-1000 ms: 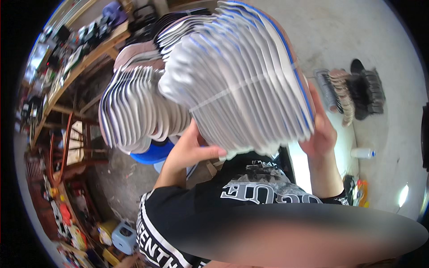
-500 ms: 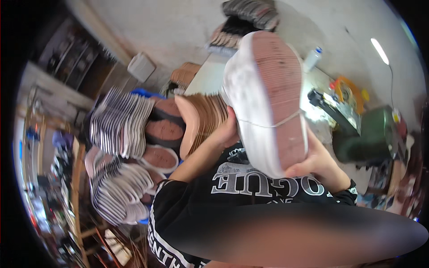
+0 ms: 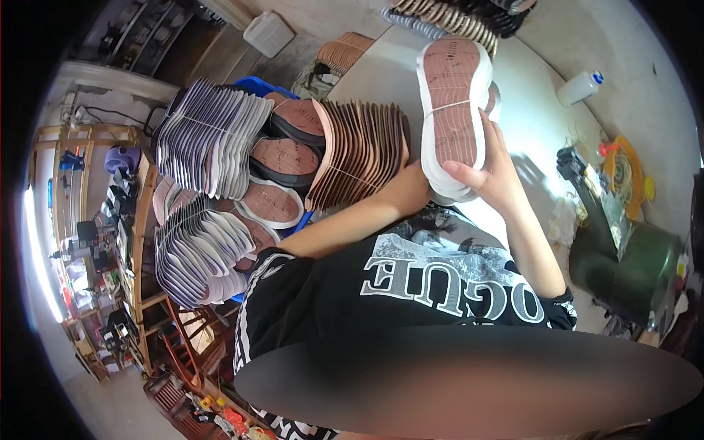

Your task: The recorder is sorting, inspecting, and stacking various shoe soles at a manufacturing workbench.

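Note:
A bundle of shoe soles [image 3: 449, 95], white-edged with a brownish-pink top face and a string around its middle, stands on end in front of me above the pale tabletop. My right hand [image 3: 490, 167] grips its lower right side, thumb across the top face and fingers along the edge. From the left, my left hand [image 3: 418, 180] reaches to the bundle's lower left edge. Its fingers are hidden behind the soles, so their hold cannot be seen.
Tied stacks of soles, one brown [image 3: 359, 150] and one grey-white [image 3: 209, 139], fill a blue crate [image 3: 260, 84] on my left. The pale table [image 3: 396, 70] bears more bundles at its far end, a white bottle [image 3: 581, 88] and a green machine [image 3: 623, 268] beside it.
The bundle has moved away from my body, toward the table, and its top face now shows more squarely. My left hand has gone from its visible side grip to behind the soles.

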Action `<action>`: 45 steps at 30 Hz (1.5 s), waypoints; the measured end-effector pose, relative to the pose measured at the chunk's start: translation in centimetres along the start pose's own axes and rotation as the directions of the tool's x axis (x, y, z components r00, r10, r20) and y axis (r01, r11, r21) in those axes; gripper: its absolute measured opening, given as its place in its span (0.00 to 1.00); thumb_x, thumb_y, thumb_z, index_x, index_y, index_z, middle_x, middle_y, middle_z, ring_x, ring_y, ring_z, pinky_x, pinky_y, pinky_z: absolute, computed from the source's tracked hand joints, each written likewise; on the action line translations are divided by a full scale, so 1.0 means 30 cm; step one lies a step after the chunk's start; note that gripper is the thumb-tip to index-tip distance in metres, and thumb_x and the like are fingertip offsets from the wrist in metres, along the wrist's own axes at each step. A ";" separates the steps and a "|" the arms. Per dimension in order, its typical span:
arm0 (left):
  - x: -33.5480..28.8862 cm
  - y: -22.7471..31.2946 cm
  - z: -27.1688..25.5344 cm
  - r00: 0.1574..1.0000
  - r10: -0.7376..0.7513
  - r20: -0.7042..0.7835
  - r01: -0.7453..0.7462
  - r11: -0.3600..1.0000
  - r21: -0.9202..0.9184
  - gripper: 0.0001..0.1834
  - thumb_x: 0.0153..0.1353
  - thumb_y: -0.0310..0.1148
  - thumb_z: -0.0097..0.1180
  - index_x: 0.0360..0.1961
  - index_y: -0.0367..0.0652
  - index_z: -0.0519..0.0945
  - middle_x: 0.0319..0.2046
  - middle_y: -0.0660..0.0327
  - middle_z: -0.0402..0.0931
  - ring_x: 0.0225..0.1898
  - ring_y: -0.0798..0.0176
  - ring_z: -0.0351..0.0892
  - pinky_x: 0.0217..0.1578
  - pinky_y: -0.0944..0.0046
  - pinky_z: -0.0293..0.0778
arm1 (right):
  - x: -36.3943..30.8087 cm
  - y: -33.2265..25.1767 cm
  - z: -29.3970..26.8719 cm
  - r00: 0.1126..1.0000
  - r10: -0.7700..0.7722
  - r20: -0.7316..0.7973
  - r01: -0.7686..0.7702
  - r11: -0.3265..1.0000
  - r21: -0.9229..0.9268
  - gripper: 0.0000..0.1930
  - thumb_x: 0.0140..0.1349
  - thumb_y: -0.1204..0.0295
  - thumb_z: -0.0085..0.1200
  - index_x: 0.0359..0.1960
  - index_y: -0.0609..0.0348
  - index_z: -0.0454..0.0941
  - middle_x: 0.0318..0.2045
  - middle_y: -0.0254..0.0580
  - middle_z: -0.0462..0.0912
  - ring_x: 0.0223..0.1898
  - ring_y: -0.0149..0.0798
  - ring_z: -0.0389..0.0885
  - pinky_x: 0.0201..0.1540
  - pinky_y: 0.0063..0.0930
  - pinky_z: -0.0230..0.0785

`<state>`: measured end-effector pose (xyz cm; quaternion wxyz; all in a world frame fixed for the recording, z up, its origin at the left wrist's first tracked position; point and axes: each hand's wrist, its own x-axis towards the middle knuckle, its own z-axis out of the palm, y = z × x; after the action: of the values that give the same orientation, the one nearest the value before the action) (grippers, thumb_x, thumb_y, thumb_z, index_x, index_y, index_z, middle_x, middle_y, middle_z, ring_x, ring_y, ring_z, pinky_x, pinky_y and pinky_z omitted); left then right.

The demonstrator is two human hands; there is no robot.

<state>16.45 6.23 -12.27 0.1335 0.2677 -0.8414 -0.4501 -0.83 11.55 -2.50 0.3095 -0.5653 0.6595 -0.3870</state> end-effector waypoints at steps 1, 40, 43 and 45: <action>-0.046 0.023 -0.032 1.000 -0.014 0.019 0.014 1.000 -0.013 0.21 0.61 0.28 0.50 0.56 0.38 0.70 0.50 0.43 0.74 0.55 0.46 0.71 0.52 0.56 0.69 | 0.000 0.007 0.006 1.000 -0.010 -0.004 0.010 1.000 0.014 0.57 0.38 0.48 0.68 0.65 0.72 0.53 0.56 0.62 0.65 0.61 0.55 0.65 0.62 0.41 0.59; -0.187 -0.103 -0.401 0.882 -0.389 -0.267 0.432 0.893 0.128 0.48 0.42 0.45 0.73 0.56 0.28 0.59 0.51 0.38 0.70 0.53 0.42 0.72 0.52 0.54 0.68 | 0.389 0.572 -0.166 0.293 0.348 -0.890 0.015 0.930 0.368 0.34 0.67 0.48 0.39 0.63 0.65 0.61 0.59 0.59 0.70 0.61 0.52 0.67 0.64 0.38 0.51; -0.189 -0.116 -0.388 0.883 -0.382 -0.273 0.420 0.903 0.094 0.48 0.44 0.41 0.73 0.60 0.31 0.58 0.55 0.41 0.68 0.56 0.47 0.70 0.56 0.56 0.64 | 0.379 0.602 -0.166 0.321 0.329 -0.888 0.096 0.922 0.376 0.33 0.67 0.49 0.40 0.62 0.67 0.63 0.58 0.61 0.70 0.60 0.51 0.68 0.63 0.32 0.55; -0.185 -0.115 -0.384 0.886 -0.383 -0.263 0.413 0.908 0.068 0.48 0.44 0.40 0.73 0.60 0.31 0.58 0.55 0.42 0.69 0.56 0.47 0.70 0.56 0.57 0.64 | 0.377 0.618 -0.167 0.317 0.334 -0.888 0.143 0.908 0.393 0.33 0.68 0.49 0.40 0.62 0.67 0.63 0.57 0.61 0.70 0.60 0.50 0.68 0.63 0.32 0.55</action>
<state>27.51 -0.07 -8.58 0.1240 0.4956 -0.7716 -0.3790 -16.36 2.36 -15.56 -0.0009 -0.1151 0.6528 -0.7487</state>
